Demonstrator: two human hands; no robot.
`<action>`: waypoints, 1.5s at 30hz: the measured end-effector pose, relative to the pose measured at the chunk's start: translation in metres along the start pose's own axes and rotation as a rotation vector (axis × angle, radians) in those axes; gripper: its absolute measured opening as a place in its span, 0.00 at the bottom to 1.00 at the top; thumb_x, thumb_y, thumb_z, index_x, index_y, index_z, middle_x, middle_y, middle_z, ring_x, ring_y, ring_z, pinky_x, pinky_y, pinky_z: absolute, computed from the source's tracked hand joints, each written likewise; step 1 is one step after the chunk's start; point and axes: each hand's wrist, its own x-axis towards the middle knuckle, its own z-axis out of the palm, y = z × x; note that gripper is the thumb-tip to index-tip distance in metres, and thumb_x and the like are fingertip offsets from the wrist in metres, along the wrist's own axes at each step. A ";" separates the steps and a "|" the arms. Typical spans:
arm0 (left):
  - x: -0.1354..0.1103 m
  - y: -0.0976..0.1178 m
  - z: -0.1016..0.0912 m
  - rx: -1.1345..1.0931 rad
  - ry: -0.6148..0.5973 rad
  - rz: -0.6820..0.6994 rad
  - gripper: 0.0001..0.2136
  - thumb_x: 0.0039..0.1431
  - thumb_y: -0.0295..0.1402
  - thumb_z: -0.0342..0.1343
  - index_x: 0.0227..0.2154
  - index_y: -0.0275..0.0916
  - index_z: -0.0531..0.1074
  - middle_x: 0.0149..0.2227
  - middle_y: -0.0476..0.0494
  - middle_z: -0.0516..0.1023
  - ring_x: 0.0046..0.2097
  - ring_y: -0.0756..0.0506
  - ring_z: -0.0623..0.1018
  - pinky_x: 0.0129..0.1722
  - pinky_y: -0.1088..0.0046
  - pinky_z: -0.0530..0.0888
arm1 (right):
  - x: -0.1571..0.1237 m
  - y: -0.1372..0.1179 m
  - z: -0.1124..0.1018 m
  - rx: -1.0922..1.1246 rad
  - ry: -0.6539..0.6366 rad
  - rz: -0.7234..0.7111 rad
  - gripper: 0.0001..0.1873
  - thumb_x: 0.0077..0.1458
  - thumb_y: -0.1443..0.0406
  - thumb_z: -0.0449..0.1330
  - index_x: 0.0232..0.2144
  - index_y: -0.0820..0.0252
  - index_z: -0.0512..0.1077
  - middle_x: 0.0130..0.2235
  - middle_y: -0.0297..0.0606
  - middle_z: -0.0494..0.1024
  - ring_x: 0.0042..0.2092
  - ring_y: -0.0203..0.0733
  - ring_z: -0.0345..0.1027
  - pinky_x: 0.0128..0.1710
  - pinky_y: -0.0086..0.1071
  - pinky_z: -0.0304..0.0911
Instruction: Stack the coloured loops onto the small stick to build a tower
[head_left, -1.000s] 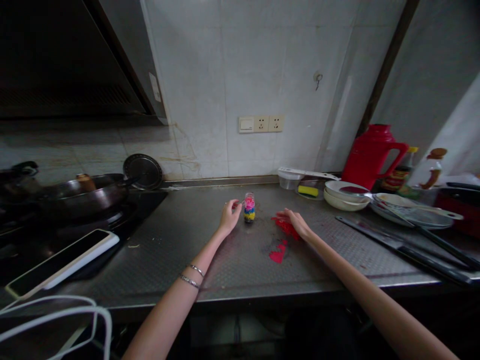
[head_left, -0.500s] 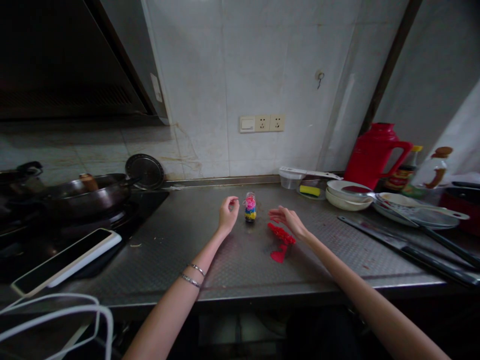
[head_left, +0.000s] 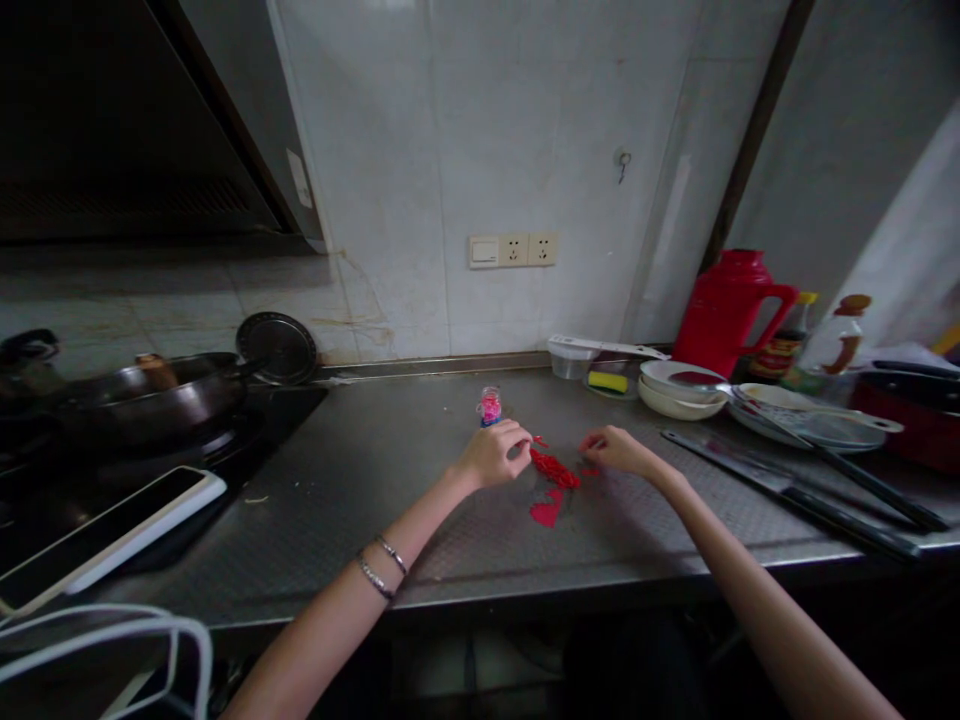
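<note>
A small glass jar [head_left: 490, 404] with pink and blue contents stands on the steel counter, its lower part hidden behind my left hand [head_left: 501, 453]. That hand is at the left end of a heap of thin red strips [head_left: 553, 468], thumb and forefinger brought together in a pinch. What lies between those fingertips is too small to make out. On the heap's other side, my right hand [head_left: 611, 449] has its fingers curled together above a few loose red bits [head_left: 589, 471]. Whether it holds one of them I cannot tell. A flat red piece [head_left: 546, 509] lies in front of the heap.
At left are a phone-like device [head_left: 112, 535], white cables [head_left: 150, 622] and a wok [head_left: 165, 395] on the stove. A sponge [head_left: 607, 381], white bowls [head_left: 679, 400], a red thermos [head_left: 724, 315] and a long dark-handled utensil [head_left: 750, 475] stand or lie at right.
My left hand has moved right and nearer, from beside the jar to the red heap. My right hand has shifted to the heap's right, its fingers now curled. The view has turned slightly.
</note>
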 end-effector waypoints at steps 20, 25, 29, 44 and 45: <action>0.054 -0.031 0.083 0.084 -0.212 -0.312 0.10 0.47 0.21 0.49 0.30 0.37 0.73 0.36 0.36 0.76 0.43 0.43 0.74 0.47 0.65 0.66 | -0.021 -0.030 0.004 0.138 -0.140 -0.136 0.17 0.36 0.71 0.51 0.30 0.63 0.73 0.25 0.34 0.75 0.27 0.35 0.66 0.26 0.24 0.58; 0.059 -0.022 0.076 0.235 -0.283 -0.303 0.08 0.48 0.21 0.50 0.23 0.35 0.73 0.32 0.34 0.75 0.40 0.42 0.74 0.43 0.66 0.69 | -0.022 -0.037 0.010 0.167 -0.140 -0.122 0.17 0.39 0.69 0.53 0.35 0.63 0.73 0.29 0.36 0.76 0.29 0.36 0.67 0.29 0.26 0.60; 0.062 -0.020 0.075 0.349 -0.330 -0.255 0.09 0.50 0.23 0.48 0.27 0.34 0.73 0.34 0.35 0.75 0.41 0.43 0.74 0.43 0.68 0.69 | -0.023 -0.039 0.014 0.136 -0.159 -0.129 0.17 0.40 0.64 0.57 0.35 0.61 0.74 0.31 0.36 0.77 0.31 0.38 0.68 0.31 0.27 0.60; 0.069 -0.024 0.077 0.339 -0.398 -0.283 0.09 0.47 0.21 0.50 0.29 0.33 0.74 0.32 0.35 0.76 0.38 0.44 0.76 0.39 0.72 0.70 | -0.023 -0.032 0.025 0.277 -0.145 -0.191 0.13 0.42 0.65 0.58 0.33 0.62 0.73 0.28 0.36 0.76 0.30 0.37 0.68 0.32 0.28 0.61; 0.069 -0.023 0.076 0.337 -0.398 -0.278 0.09 0.47 0.21 0.50 0.28 0.33 0.74 0.32 0.34 0.76 0.37 0.44 0.76 0.38 0.72 0.71 | -0.023 -0.031 0.026 0.288 -0.146 -0.191 0.13 0.42 0.65 0.58 0.33 0.62 0.73 0.28 0.36 0.76 0.30 0.37 0.68 0.31 0.28 0.61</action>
